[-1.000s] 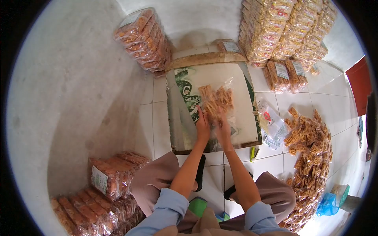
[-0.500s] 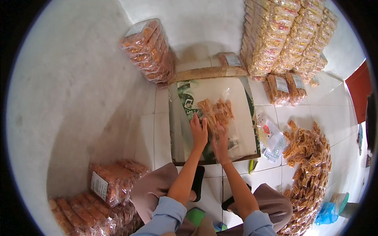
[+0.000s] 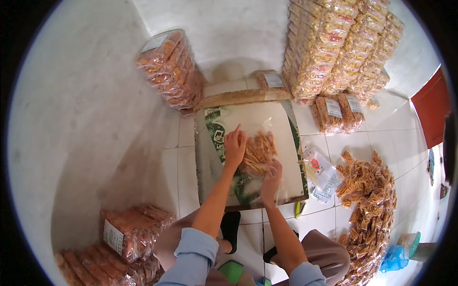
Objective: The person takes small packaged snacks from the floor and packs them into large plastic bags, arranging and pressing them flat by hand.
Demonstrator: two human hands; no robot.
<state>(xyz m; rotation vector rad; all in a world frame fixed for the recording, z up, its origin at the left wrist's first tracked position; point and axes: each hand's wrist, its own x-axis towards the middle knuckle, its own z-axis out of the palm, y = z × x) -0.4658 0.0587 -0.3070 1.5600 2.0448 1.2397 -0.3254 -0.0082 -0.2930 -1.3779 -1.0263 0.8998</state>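
Observation:
A clear plastic bag of brown snack sticks [image 3: 257, 151] lies on a low board-topped surface [image 3: 281, 112] with green print along its left side. My left hand [image 3: 234, 147] rests along the bag's left edge, fingers stretched out. At the bag's lower right, my right hand [image 3: 271, 177] has its fingers closed on the loose plastic. Part of the bag is hidden behind both hands.
Flat clear bags and labels [image 3: 322, 171] lie right of the board, near a yellow-green cutter [image 3: 299, 209]. Loose small snack packs [image 3: 367, 200] are heaped at right. Packed stacks stand at back left [image 3: 167, 66], back right [image 3: 324, 47] and front left [image 3: 129, 233].
The snack bag has gone from lifted and blurred to lying flat on the board. My left hand has moved up beside it, and my right hand has shifted to its lower right.

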